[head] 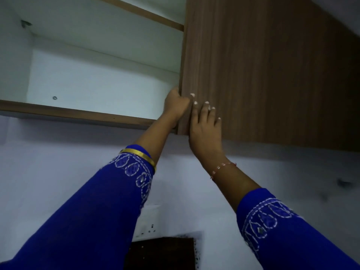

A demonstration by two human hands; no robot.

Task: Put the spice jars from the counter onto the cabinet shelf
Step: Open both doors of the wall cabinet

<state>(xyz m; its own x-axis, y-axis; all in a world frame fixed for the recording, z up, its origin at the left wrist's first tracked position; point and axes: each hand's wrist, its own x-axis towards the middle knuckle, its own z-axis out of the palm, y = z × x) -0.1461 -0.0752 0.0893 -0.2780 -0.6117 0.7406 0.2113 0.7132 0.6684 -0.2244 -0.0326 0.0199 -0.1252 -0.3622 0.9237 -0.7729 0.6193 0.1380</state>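
Both hands [176, 103] on cabinet door [263, 71]

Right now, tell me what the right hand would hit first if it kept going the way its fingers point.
The right hand already lies flat on the brown cabinet door, fingers pointing up along it. It would probably just slide up the panel; nothing else shows in that line.

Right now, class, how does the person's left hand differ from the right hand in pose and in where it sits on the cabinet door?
The left hand curls its fingers round the edge of the cabinet door; the right hand lies with straight fingers on the door's front. The left hand sits at the open side; the right hand sits further right on the wood face. Both touch the same door, and both arms wear blue embroidered sleeves.
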